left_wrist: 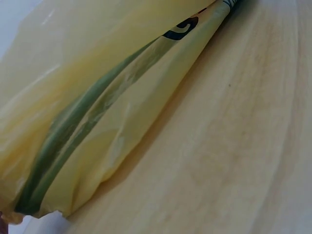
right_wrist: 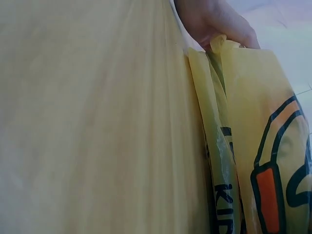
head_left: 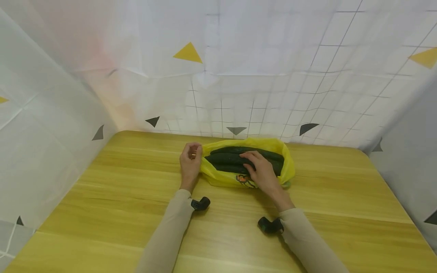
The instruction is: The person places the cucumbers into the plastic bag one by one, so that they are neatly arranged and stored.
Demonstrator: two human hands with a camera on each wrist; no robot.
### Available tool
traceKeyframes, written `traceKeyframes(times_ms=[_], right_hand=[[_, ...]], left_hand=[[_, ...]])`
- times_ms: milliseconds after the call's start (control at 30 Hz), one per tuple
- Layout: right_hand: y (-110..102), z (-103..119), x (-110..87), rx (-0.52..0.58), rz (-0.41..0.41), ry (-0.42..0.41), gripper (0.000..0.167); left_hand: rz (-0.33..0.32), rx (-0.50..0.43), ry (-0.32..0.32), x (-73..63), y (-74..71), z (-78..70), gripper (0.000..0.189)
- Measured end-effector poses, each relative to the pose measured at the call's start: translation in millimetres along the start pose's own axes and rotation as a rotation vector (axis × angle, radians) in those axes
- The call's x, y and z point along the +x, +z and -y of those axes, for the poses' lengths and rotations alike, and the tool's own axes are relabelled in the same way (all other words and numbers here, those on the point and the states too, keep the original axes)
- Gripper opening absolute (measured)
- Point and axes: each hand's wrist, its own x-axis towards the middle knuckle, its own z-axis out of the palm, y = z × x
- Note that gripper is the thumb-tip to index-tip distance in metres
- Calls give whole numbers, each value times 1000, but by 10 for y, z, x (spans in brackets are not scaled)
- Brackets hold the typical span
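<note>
A yellow plastic bag [head_left: 288, 165] lies on its side on the table, its long opening facing up. Several dark green cucumbers [head_left: 223, 159] lie side by side inside it. At the bag's left end, my left hand [head_left: 190, 165] pinches the edge of the plastic. My right hand [head_left: 265, 172] reaches over the front rim, thumb and fingers bent around a cucumber; its grip is partly hidden. In the left wrist view, green shows through the bag's film [left_wrist: 112, 102]. The right wrist view shows the bag's printed side [right_wrist: 258, 126] and a hand [right_wrist: 214, 22] at its end.
The wooden table [head_left: 225, 239] has rounded far corners. White sheeting [head_left: 239, 94] with grid lines and coloured triangles stands behind it and at both sides. Black devices, one at the left wrist [head_left: 201, 204] and one at the right wrist [head_left: 269, 225], jut inward from the sleeves.
</note>
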Motion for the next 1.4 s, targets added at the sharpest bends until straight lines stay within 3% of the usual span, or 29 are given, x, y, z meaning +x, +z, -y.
traceKeyframes(times_ms=[500,700,900,1133,1400], right_hand=[[-40,40,-28,-5,45,33,34],[3,78,-14,15,50,45,34],[9,127,38,12,75,27,34],[-46,148,24,20,92,64,32],[-166,140,-61,41,79,97,34]], left_hand=[[7,-4,31,17,20,29,21],[5,19,61,22,-43,36,21],[-12,16,32,37,-116,37,21],[17,10,-19,47,-163,64,26],[13,18,-17,6,-201,47,28]])
